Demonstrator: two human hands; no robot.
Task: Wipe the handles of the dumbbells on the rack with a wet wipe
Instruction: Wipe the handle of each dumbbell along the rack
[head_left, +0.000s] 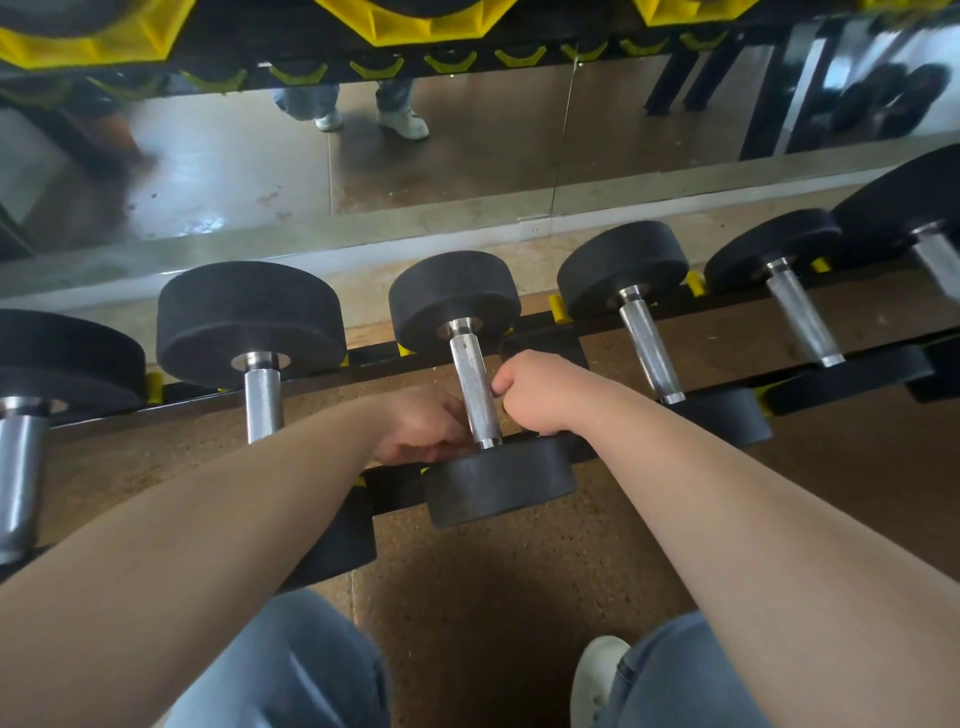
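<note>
Knurled chrome handle (475, 389), black heads (498, 488); left hand (421, 428), right hand (535, 392) curled beside it, grip unclear

You have open gaps on either side of the middle handle (475, 389), toward the left neighbour handle (263, 400) and the right neighbour handle (649, 348). Your left hand (421, 428) and right hand (535, 392) fill both gaps close in. Black end weights (498, 483) bound them front and back. The front rail (395, 486) crosses beneath.
</note>
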